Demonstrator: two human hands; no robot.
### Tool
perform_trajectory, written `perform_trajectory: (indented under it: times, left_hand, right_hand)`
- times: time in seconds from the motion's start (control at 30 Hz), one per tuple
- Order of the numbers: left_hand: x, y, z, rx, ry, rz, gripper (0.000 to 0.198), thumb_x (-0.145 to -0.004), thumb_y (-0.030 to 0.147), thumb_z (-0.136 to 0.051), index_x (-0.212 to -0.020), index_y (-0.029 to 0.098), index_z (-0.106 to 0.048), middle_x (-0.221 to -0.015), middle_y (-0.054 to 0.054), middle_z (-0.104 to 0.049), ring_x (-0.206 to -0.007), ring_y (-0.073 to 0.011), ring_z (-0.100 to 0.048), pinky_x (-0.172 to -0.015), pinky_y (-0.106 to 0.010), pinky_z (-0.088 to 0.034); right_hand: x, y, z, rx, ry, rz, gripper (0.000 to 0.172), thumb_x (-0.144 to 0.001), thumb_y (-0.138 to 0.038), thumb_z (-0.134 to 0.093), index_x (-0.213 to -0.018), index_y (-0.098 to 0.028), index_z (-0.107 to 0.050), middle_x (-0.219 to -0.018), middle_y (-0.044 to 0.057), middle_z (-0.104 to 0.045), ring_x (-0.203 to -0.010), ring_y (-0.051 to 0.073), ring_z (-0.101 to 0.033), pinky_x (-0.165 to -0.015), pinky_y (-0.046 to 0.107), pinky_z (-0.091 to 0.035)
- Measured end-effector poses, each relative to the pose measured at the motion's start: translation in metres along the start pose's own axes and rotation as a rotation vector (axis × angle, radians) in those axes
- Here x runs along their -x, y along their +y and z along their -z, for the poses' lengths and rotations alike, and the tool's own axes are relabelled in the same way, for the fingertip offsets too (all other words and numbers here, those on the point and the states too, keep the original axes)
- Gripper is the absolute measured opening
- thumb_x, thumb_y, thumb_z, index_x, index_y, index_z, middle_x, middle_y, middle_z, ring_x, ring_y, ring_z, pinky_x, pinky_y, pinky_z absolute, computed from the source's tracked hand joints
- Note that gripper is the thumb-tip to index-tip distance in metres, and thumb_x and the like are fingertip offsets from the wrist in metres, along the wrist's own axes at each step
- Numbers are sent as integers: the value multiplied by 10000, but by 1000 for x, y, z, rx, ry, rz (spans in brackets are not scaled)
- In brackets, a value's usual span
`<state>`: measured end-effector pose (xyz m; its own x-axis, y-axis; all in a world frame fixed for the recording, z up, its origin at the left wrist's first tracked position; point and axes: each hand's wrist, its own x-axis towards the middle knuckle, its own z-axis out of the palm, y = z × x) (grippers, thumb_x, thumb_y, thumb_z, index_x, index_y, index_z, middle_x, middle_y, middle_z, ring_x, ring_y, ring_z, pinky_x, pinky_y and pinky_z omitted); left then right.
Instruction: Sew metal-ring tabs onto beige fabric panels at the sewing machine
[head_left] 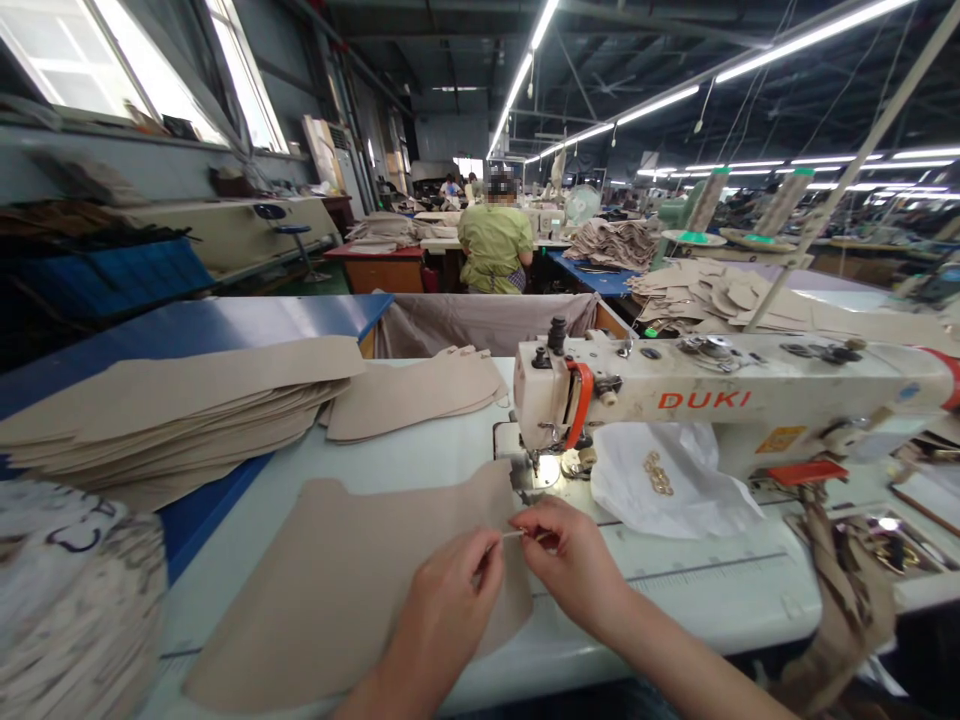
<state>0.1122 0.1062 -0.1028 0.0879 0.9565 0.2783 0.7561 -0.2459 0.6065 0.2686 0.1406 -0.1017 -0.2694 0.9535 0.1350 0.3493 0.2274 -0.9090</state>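
A tan cut fabric piece [337,580] lies flat on the sewing table [697,590] in front of me, its right edge near the needle of the white DUKI sewing machine [720,400]. My left hand [450,600] and my right hand [570,560] meet over that edge. Both pinch a thin pale strip or thread [517,535] stretched between the fingertips, just in front of the presser foot [536,470].
A thick stack of tan pieces [172,420] lies at the left and a smaller stack [420,395] behind it. A white bag with metal parts [667,480] sits under the machine arm. A person in green [495,245] sits farther back.
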Motion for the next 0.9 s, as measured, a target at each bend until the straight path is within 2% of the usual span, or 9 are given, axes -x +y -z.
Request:
perform_trajectory:
  times: [0.23, 0.4, 0.53, 0.63, 0.8, 0.9]
  left_hand:
    - [7, -6, -3, -135, 52, -167, 240, -883, 179, -406, -768, 210, -614, -703, -6, -671, -634, -143, -628, -636, -235, -429]
    - [9, -6, 0, -116, 85, -139, 247, -874, 166, -391, -735, 208, -590, -632, 16, -626, -570, -126, -594, -583, -228, -408]
    - [9, -1, 5, -77, 40, -50, 254, -866, 188, -386, -700, 205, -577, -602, 21, -599, -557, -124, -581, -564, -223, -396]
    - [9, 4, 6, 16, -40, 66, 233, -847, 210, -402, -708, 208, -589, -621, 23, -613, -580, -127, -590, -578, -220, -402]
    - [5, 8, 2, 278, -149, 275, 199, -794, 271, -445, -705, 206, -611, -592, 29, -606, -556, -139, -575, -560, -231, -407]
    - [-2, 6, 5, 508, -169, 402, 187, -748, 322, -490, -690, 190, -610, -591, 15, -607, -579, -154, -583, -583, -245, -439]
  right_hand:
    - [0, -7, -3, 53, 20, 27, 323, -635, 41, -486, -714, -181, -707, -688, 0, -555, -652, 119, -527, -575, 201, -400]
    - [2, 1, -6, -93, -11, 9, 272, -681, -12, -529, -765, -191, -715, -742, 5, -547, -696, 126, -538, -615, 223, -424]
    - [4, 7, -9, -182, -14, 0, 250, -713, -62, -543, -820, -199, -724, -829, 24, -579, -735, 131, -567, -642, 235, -455]
    - [4, 4, -10, -118, 10, 31, 281, -717, -49, -516, -818, -204, -729, -845, 32, -598, -728, 128, -576, -630, 229, -458]
    - [5, -5, -14, 31, 48, 98, 311, -716, -19, -472, -782, -186, -725, -810, 46, -597, -760, 145, -579, -653, 240, -453]
    - [7, -5, -12, -51, -13, 67, 280, -737, -56, -489, -805, -194, -723, -833, 43, -603, -761, 142, -578, -657, 241, -452]
